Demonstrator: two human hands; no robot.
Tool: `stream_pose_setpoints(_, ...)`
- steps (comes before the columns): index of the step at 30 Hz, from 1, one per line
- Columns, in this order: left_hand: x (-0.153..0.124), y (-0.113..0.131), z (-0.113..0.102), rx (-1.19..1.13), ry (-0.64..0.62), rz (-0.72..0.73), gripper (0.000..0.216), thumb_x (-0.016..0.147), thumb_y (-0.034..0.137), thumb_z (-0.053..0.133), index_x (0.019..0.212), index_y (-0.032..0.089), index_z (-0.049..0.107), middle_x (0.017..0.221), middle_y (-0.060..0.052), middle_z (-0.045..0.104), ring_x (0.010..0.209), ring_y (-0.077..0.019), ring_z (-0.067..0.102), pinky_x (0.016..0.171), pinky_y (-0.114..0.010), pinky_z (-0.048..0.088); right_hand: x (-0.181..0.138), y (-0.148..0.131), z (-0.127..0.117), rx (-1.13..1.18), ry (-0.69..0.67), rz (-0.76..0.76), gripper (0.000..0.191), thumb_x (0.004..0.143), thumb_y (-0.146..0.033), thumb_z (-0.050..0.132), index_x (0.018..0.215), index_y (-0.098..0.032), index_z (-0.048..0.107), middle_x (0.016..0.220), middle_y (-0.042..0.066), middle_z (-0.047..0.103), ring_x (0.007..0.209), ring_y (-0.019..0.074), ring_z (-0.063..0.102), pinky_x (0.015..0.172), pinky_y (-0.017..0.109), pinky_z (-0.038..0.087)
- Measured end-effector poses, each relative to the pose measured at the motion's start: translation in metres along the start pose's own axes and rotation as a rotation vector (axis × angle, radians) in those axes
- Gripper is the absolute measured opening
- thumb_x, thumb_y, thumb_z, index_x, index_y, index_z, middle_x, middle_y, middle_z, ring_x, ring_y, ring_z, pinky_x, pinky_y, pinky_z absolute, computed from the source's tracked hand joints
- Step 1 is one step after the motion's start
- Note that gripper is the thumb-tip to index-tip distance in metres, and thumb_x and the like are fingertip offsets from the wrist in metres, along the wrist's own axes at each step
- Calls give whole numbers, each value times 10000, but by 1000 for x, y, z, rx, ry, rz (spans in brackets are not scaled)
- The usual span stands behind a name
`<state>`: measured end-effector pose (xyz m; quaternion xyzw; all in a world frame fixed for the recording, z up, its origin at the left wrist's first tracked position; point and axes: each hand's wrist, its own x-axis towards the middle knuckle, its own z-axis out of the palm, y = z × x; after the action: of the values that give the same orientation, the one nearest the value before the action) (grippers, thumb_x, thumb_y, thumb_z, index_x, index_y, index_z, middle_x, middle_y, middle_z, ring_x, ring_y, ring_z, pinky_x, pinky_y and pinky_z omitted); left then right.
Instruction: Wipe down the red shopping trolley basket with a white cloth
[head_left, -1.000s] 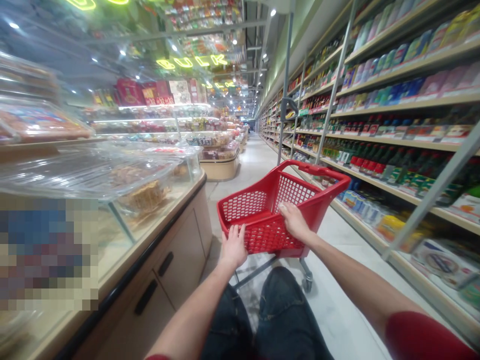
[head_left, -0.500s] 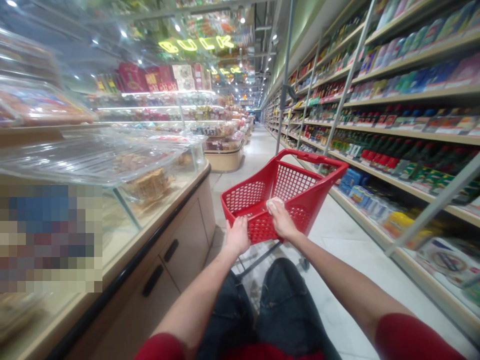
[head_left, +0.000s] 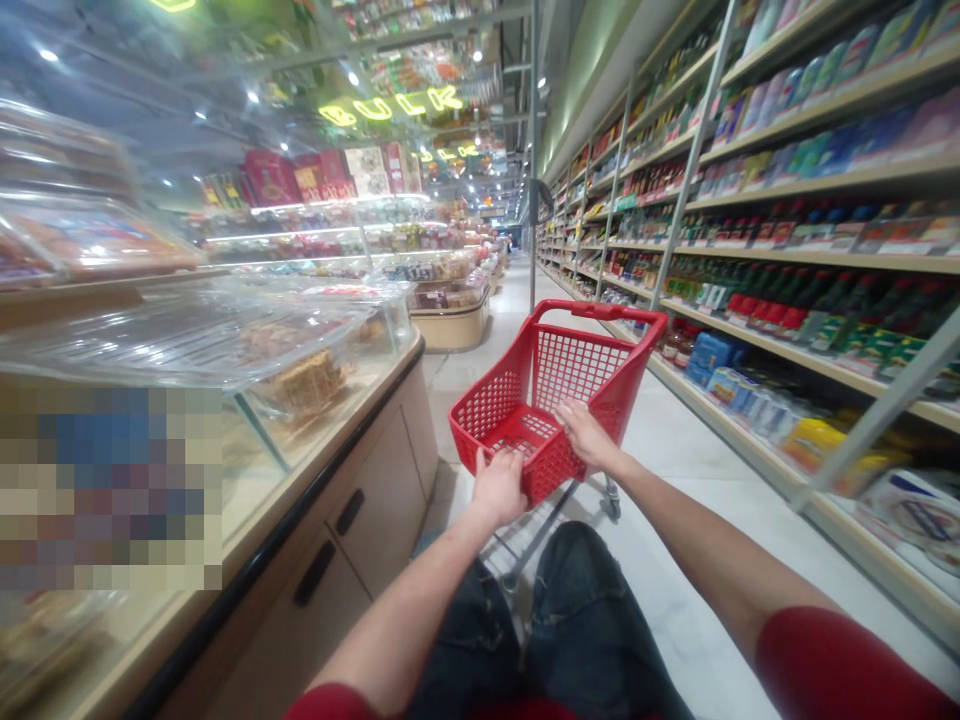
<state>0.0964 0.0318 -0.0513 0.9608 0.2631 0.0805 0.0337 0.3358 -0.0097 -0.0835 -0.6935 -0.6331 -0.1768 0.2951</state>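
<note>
Red cart [head_left: 577,375] has swung leftward (bare mesh inside), left hand [head_left: 499,487] and right hand [head_left: 589,437] gripping its rim.

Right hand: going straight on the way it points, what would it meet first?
The right hand grips the near rim of the red cart basket; straight on, it would probably cross the basket and meet its far mesh wall, though depth is unclear.

Left hand [head_left: 499,487] & right hand [head_left: 589,437]: fingertips curl over the cart [head_left: 570,375] rim, out of sight. Cart underframe is mostly behind basket & legs [head_left: 585,620] (one wheel [head_left: 613,503] shows). Shelf [head_left: 825,257] labels too blurred to read. Pixelated patch [head_left: 109,485] blots part of the counter [head_left: 375,500]. Aisle's far end too small to tell.
</note>
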Motion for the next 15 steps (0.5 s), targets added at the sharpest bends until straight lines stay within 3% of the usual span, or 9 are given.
stream_pose_setpoints(5,10,-20,0,62,-66,-87,666,687,205,448,1325,118,280,1411,-131,304,1323,-263,184,1053,-558,67,-5,-7,-5,-23,44,13,515,723,-34,325,1192,-146,507,1263,110,467,1270,219,291,1031,458,292)
stream_pose_setpoints(12,9,-3,6,56,-85,-75,686,717,252,432,1352,83,235,1443,-137,224,1338,-262,135,1047,-573,71,-33,-87,7,-78,18,58,495,739,-67,365,1204,-146,513,1247,111,518,1194,209,419,971,390,353)
stream_pose_setpoints(15,11,0,4,44,-91,-36,706,698,275,459,1351,111,249,1442,-121,237,1335,-256,152,1057,-554,68,-44,-105,4,-113,-4,31,511,726,-51,376,1209,-155,509,1231,104,537,1179,201,438,966,389,340)
